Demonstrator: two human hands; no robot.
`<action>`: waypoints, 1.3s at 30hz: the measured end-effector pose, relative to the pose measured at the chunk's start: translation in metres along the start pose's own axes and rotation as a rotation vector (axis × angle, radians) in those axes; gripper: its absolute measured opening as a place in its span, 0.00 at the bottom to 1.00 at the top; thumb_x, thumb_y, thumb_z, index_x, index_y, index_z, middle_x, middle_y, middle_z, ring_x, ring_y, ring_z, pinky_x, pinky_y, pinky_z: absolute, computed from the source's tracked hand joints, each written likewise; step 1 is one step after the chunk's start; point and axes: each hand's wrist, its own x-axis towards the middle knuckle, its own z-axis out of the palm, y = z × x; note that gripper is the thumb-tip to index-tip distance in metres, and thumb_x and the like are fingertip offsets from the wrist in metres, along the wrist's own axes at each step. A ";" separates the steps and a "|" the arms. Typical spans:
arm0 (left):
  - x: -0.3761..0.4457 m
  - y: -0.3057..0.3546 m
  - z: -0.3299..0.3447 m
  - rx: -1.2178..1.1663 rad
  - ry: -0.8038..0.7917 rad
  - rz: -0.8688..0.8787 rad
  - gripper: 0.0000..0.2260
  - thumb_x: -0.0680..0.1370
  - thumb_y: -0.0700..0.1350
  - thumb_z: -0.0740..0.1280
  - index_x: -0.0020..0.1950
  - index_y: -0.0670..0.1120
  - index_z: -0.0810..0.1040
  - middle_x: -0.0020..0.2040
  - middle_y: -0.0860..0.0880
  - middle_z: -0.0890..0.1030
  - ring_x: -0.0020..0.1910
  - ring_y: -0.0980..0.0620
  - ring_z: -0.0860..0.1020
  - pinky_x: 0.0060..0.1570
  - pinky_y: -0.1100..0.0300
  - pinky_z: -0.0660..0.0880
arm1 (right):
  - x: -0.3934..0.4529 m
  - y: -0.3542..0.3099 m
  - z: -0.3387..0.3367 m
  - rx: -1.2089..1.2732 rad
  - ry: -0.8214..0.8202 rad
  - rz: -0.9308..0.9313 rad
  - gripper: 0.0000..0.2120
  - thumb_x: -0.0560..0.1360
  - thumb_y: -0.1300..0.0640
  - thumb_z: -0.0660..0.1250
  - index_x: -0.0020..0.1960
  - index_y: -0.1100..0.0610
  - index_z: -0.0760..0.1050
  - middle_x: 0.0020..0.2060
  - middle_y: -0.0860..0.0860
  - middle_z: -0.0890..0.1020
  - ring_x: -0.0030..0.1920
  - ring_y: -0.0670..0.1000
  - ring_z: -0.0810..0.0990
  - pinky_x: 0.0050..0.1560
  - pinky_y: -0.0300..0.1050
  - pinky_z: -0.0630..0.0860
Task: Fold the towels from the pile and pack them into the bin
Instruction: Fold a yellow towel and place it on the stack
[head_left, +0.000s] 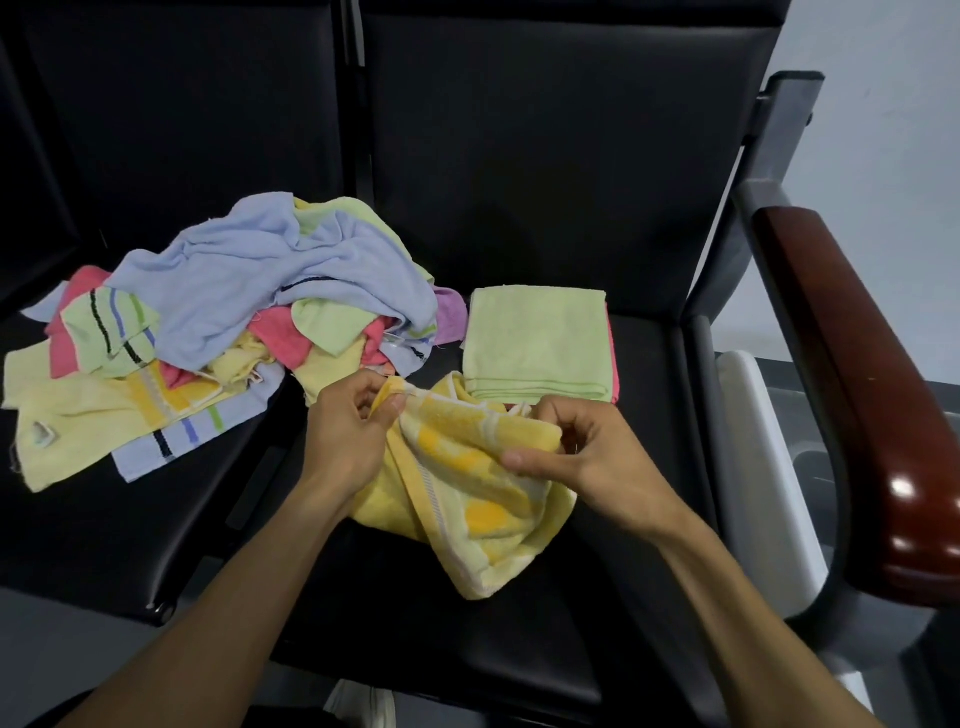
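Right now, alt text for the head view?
Both hands, left hand and right hand, pinch a crumpled yellow towel on a black seat. A green folded towel lies just beyond it, and an unfolded towel pile lies to the left.

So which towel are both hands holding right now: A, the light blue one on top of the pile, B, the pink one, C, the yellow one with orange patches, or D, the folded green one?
C: the left hand and the right hand each pinch an edge of the yellow towel, while the folded green towel and the pile lie untouched.
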 end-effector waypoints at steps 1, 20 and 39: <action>0.000 0.000 -0.001 0.000 0.000 0.000 0.03 0.79 0.41 0.70 0.46 0.47 0.82 0.43 0.47 0.85 0.46 0.44 0.83 0.52 0.45 0.79 | 0.000 -0.001 -0.001 0.066 -0.040 0.001 0.18 0.69 0.59 0.79 0.33 0.60 0.69 0.32 0.54 0.73 0.35 0.51 0.73 0.38 0.45 0.72; 0.007 -0.005 -0.016 0.009 0.083 -0.064 0.04 0.80 0.43 0.70 0.45 0.48 0.82 0.44 0.42 0.83 0.43 0.41 0.80 0.49 0.41 0.79 | -0.013 0.024 -0.034 -0.949 0.249 -0.003 0.19 0.72 0.40 0.72 0.32 0.51 0.71 0.31 0.46 0.75 0.34 0.47 0.74 0.33 0.46 0.68; 0.015 -0.014 -0.040 -0.084 0.157 -0.168 0.05 0.80 0.41 0.69 0.45 0.49 0.81 0.47 0.42 0.84 0.51 0.38 0.82 0.55 0.38 0.79 | -0.024 0.042 -0.069 -1.019 0.287 0.049 0.20 0.74 0.36 0.65 0.35 0.51 0.74 0.30 0.46 0.76 0.36 0.53 0.77 0.40 0.51 0.72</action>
